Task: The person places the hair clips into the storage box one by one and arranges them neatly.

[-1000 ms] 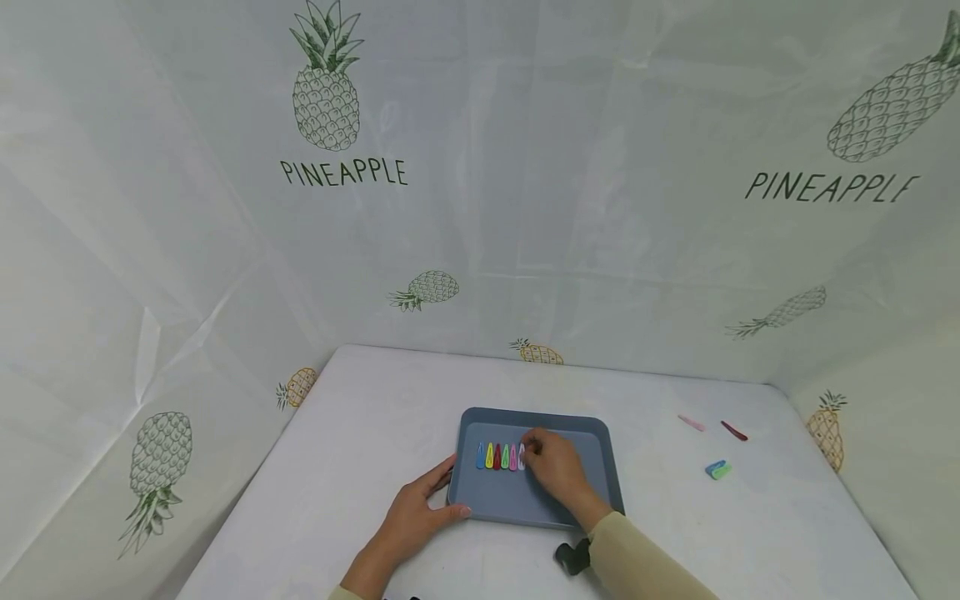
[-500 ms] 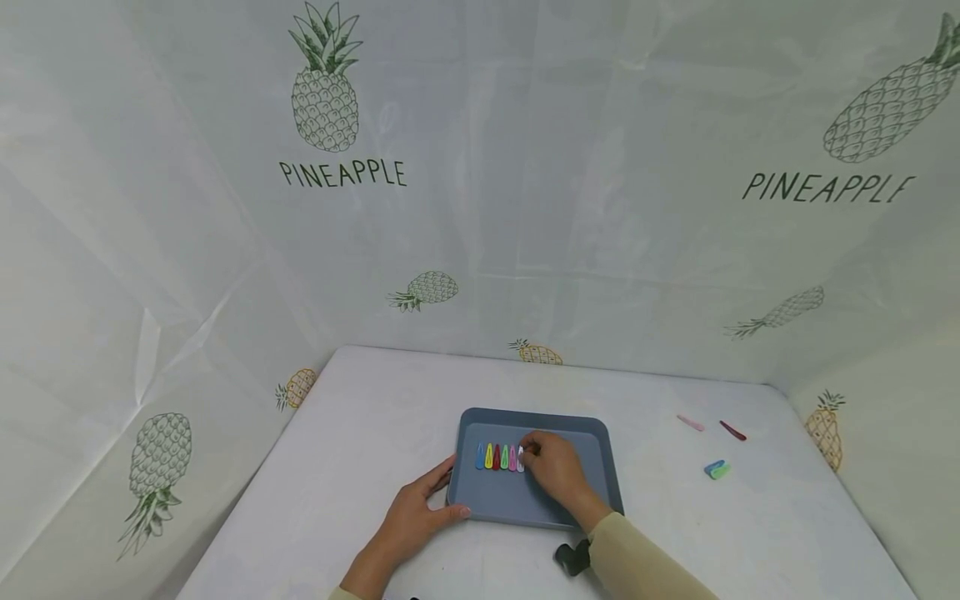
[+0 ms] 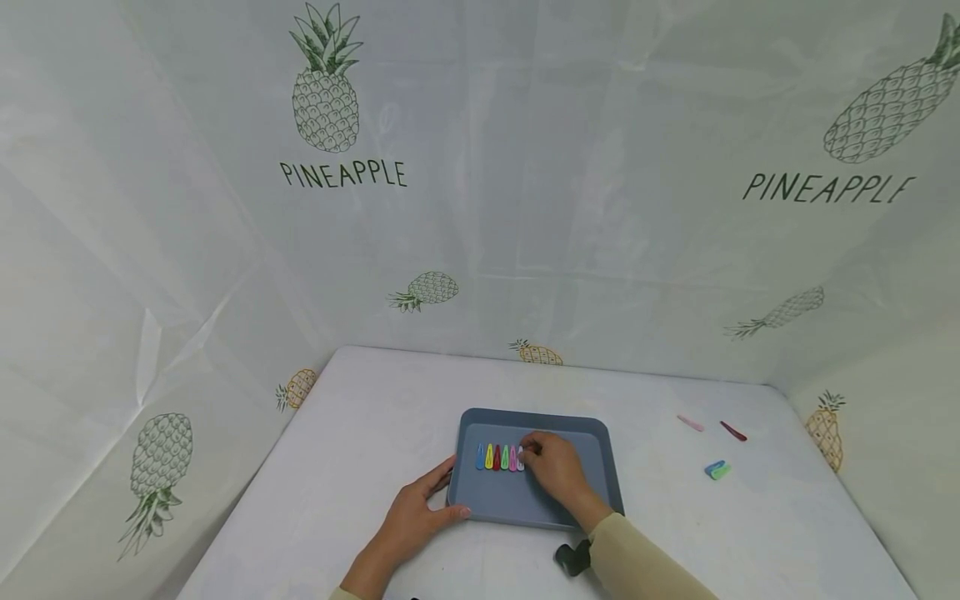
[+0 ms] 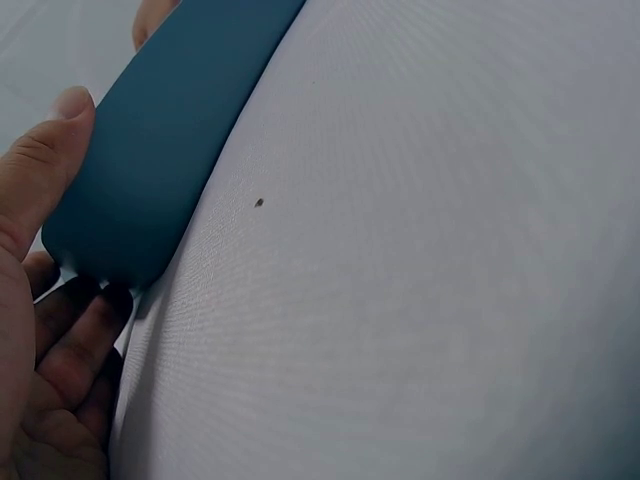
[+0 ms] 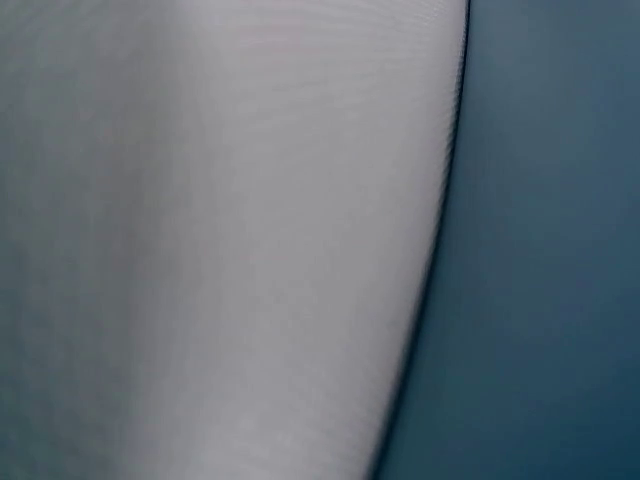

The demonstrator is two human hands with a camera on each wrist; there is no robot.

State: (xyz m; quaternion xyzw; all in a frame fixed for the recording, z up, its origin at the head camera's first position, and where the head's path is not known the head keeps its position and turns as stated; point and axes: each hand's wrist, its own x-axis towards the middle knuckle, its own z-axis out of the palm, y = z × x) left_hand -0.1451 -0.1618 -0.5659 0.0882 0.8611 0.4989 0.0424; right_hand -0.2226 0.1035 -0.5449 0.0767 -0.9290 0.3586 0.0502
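A grey-blue rectangular tray (image 3: 510,504) lies on the white table. Several snap hair clips stand side by side in it: blue (image 3: 480,457), yellow (image 3: 489,457), red (image 3: 497,457), green (image 3: 505,457) and pink (image 3: 513,458). At the right end of this row, my right hand (image 3: 557,468) pinches a white hair clip (image 3: 521,463), partly hidden by the fingertips. My left hand (image 3: 411,512) grips the tray's near left corner; in the left wrist view its thumb (image 4: 50,160) lies along one side wall and its fingers bend at the corner. Only the tray wall (image 5: 540,250) and cloth show in the right wrist view.
On the table right of the tray lie a pink clip (image 3: 691,423), a dark red clip (image 3: 733,431), and a blue clip (image 3: 712,467) touching a green one (image 3: 721,472). A small black object (image 3: 573,558) sits beside the right sleeve. Pineapple-printed sheeting surrounds the table.
The white clip has shifted very slightly toward the pink one under my right fingertips. My left hand and the tray stay where they were.
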